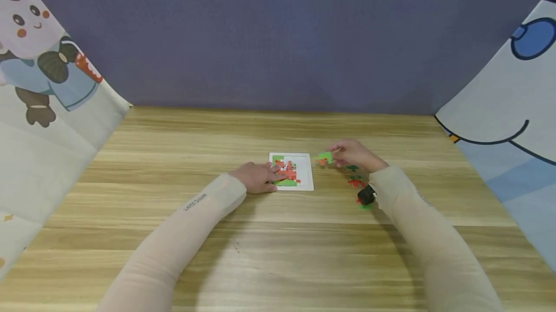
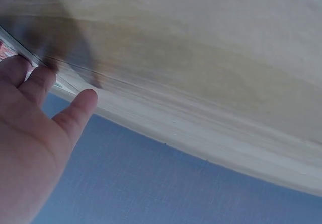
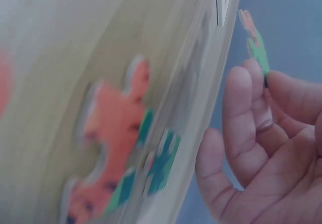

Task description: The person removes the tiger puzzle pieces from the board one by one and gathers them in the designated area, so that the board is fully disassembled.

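Backdrop: one plain purple-blue cloth (image 1: 278,36), with cartoon-printed panels to either side, closing off a pale wood-grain desk (image 1: 304,244). Item, centre of the desk: a white square puzzle board (image 1: 308,173), its left portion filled with a red and green picture, its right portion bare white. Item, just beyond the board's right edge: one green puzzle piece with an orange patch (image 1: 325,157), held up clear of the desk. Item, further right: loose red-orange (image 1: 356,182) and dark green (image 1: 352,168) pieces, some partly hidden by a black wrist camera (image 1: 367,195). Left hand (image 1: 256,177): fingers extended and apart, resting over the board's left edge, clasping nothing. Right hand (image 1: 353,151): grip clamped on the green piece, thumb against fingertip, remaining fingers loosely bent; forearm slanting inward from the lower right, in a pale sleeve. Handling note, by my judgement: placing it well calls for levelling the piece, matching its orange patch to the red picture, aligning tab with notch before any pressure, then pressing straight down with a fingertip. Steady left fingers should keep the board from sliding; a sideways shove could lift the neighbouring pieces.
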Action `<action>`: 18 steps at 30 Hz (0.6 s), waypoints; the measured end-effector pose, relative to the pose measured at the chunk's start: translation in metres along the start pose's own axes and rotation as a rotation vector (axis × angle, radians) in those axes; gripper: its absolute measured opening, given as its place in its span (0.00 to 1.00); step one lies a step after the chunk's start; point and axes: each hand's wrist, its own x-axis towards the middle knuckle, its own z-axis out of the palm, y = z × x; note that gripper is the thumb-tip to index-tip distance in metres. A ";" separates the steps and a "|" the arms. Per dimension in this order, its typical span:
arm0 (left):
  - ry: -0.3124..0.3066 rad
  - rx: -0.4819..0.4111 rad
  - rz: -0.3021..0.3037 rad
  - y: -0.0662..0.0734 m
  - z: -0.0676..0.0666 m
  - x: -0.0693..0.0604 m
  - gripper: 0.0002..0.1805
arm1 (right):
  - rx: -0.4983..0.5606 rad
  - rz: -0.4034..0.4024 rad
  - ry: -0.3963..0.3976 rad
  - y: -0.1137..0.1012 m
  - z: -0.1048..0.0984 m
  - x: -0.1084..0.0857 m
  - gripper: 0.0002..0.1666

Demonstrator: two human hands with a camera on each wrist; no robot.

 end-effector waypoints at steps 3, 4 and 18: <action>-0.001 -0.017 0.002 0.000 0.000 -0.002 0.30 | -0.050 -0.013 0.016 0.005 -0.005 -0.004 0.22; -0.002 -0.029 0.002 0.000 0.000 -0.003 0.30 | -0.071 -0.015 0.021 0.006 -0.007 -0.006 0.22; 0.003 -0.052 0.005 0.001 -0.001 -0.006 0.30 | -0.003 0.005 0.054 0.023 -0.031 -0.021 0.23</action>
